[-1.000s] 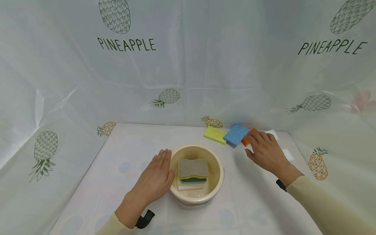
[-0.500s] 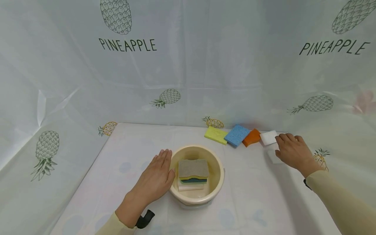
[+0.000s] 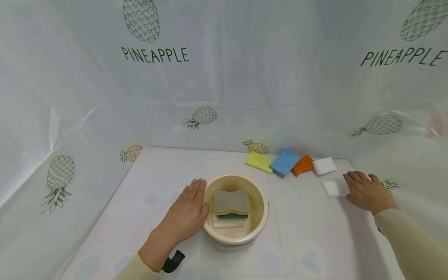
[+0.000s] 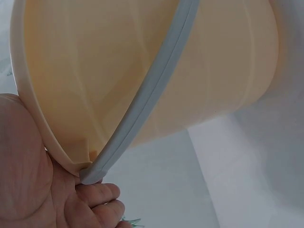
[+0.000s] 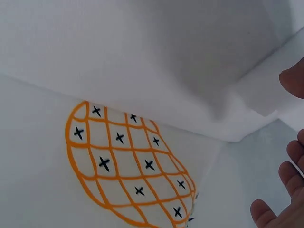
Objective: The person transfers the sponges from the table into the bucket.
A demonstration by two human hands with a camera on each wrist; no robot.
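A cream bucket (image 3: 259, 217) with a grey handle (image 4: 147, 95) stands in the middle of the table. My left hand (image 3: 183, 212) rests with straight fingers against the left side of its rim, and the fingers reach near the handle's end in the left wrist view. Stacked inside are a grey-topped yellow sponge (image 3: 231, 202), a dark green layer and a white block (image 3: 228, 223). My right hand (image 3: 369, 192) is over the right edge of the table, fingers loosely bent and holding nothing. Just left of it lies a flat white sponge (image 3: 331, 189), partly overlapped by the fingertips.
Along the back edge lie a yellow-green sponge (image 3: 259, 161), a blue sponge (image 3: 285, 163), an orange sponge (image 3: 302, 166) and another white sponge (image 3: 324, 166). A pineapple-print sheet (image 3: 224, 77) rises behind and beside the table (image 3: 297, 233).
My right hand has moved right, away from the orange sponge, past the back white sponge, to beside the nearer white one. The left hand has stayed at the bucket rim.
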